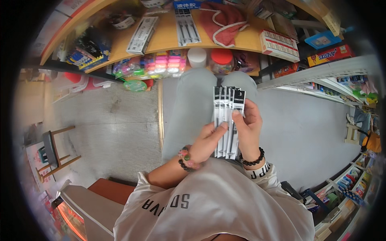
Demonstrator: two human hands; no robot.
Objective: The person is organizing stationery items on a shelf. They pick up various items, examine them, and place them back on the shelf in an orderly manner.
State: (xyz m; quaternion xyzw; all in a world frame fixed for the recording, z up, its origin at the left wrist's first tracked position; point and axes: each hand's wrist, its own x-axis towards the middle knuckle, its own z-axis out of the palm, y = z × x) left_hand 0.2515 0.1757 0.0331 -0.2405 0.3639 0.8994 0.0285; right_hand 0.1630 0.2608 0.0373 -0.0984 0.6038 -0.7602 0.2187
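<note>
Several slim pen refill packets (222, 116) with black tops and clear sleeves are fanned out above my lap. My left hand (206, 140) grips the left part of the fan, its thumb lying across the sleeves. On the other side, my right hand (251, 125) pinches the rightmost packet, thumb in front and fingers behind. The lower ends of the packets hang near my shirt. More refill packets (188, 28) of similar look lie on the wooden shelf (166, 39) ahead, beside a long white printed box (143, 34).
A red cloth (221, 25) with white trim and a red-and-white carton (280, 45) rest on the shelf. Beneath it stand a white-lidded jar (197, 57) and a red-lidded jar (222, 58). Metal racking (319, 72) runs along the right; a stool (54, 150) stands at left.
</note>
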